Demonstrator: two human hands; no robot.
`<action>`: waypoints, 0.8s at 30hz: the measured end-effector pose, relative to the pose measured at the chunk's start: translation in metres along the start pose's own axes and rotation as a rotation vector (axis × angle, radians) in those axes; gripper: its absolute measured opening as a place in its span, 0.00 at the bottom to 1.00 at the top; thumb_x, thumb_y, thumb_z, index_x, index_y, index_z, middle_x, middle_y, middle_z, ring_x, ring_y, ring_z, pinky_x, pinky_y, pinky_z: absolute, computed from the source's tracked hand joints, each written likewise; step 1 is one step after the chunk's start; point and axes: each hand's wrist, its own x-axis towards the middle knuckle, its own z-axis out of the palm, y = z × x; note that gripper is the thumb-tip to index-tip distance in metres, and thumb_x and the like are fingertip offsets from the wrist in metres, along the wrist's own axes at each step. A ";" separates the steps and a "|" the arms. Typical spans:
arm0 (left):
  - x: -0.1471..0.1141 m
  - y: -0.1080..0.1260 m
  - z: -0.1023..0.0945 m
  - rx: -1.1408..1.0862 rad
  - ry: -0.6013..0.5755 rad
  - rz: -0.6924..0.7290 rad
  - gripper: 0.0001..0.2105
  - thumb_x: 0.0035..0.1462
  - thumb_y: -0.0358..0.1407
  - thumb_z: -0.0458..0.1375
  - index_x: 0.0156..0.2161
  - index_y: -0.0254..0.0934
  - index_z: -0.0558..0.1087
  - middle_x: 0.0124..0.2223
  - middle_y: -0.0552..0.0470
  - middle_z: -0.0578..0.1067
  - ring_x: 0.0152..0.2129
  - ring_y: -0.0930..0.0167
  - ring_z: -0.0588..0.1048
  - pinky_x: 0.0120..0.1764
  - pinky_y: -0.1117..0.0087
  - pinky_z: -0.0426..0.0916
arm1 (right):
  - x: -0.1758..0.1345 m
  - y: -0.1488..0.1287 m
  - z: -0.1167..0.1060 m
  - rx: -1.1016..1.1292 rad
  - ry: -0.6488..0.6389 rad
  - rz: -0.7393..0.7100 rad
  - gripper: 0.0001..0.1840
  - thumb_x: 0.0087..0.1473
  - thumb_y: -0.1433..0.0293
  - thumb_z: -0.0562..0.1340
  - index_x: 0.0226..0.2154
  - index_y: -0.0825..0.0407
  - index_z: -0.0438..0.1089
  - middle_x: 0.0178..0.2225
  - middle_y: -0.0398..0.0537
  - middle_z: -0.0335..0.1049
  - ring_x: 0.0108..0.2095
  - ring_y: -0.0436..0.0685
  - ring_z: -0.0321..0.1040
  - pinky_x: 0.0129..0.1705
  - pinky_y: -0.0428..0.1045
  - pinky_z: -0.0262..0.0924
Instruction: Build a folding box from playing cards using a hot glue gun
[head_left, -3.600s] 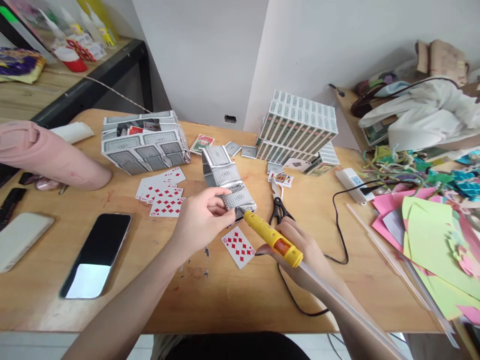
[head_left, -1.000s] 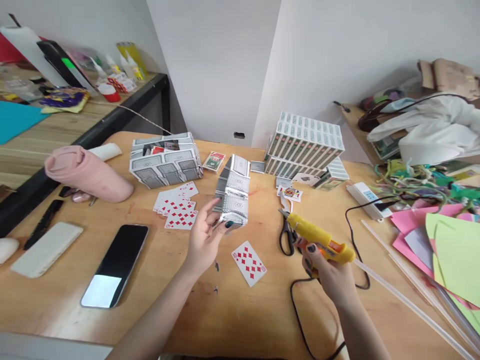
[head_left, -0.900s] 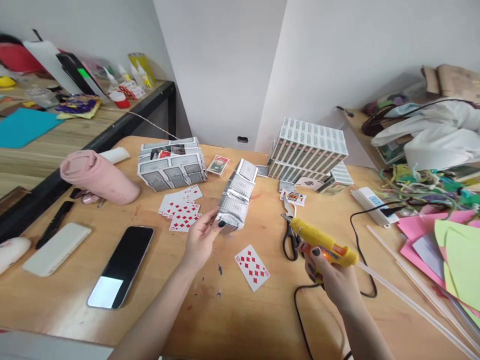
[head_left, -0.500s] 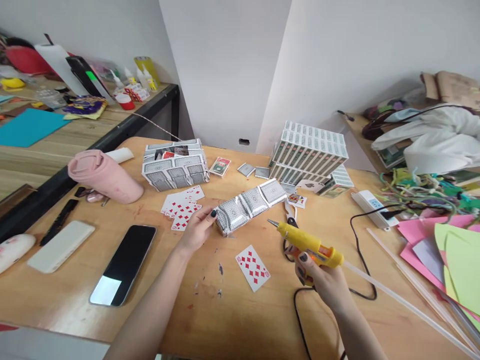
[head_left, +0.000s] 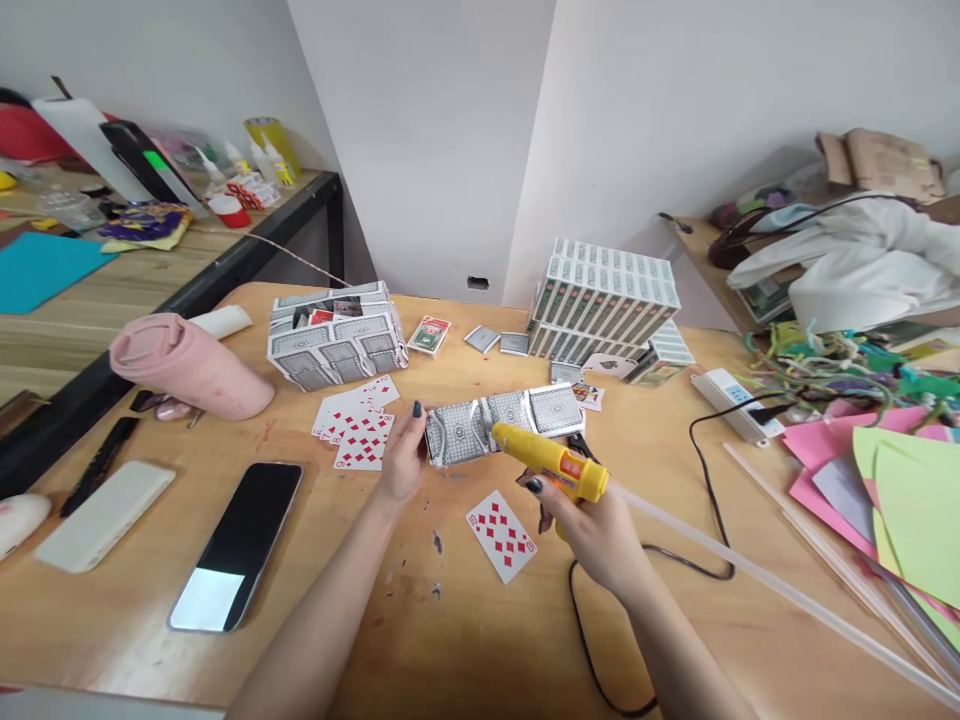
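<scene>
My left hand [head_left: 403, 455] grips the left end of a long piece built from playing cards [head_left: 459, 432], backs outward in grey pattern. In my right hand [head_left: 592, 525] is a yellow hot glue gun [head_left: 551, 460], with a long clear glue stick [head_left: 720, 550] trailing out of its back. Its nozzle points at the middle of the card piece; whether the tip touches cannot be made out. A ten of diamonds [head_left: 501, 536] lies face up just below. Left of the piece are several face-up diamond cards [head_left: 363, 440]. Scissors [head_left: 581, 445] are mostly hidden behind the glue gun.
Behind stands a card-covered box [head_left: 337, 350], beside a card pack [head_left: 430, 336] and a big stack of card packs [head_left: 604, 300]. To the left lie a phone [head_left: 238, 540] and a pink tumbler [head_left: 191, 365]. A power strip [head_left: 736, 405] and coloured paper [head_left: 911, 510] sit right.
The glue gun has moved left, from beside the card piece to over its middle. The card piece has turned closer to level. The whole view has shifted slightly.
</scene>
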 end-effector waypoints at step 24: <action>0.002 -0.004 0.003 -0.146 0.001 0.123 0.18 0.51 0.52 0.59 0.31 0.37 0.76 0.28 0.49 0.74 0.26 0.70 0.72 0.25 0.72 0.64 | 0.014 -0.011 -0.006 0.036 -0.148 0.107 0.26 0.52 0.48 0.57 0.27 0.56 0.66 0.26 0.44 0.65 0.12 0.42 0.53 0.12 0.42 0.53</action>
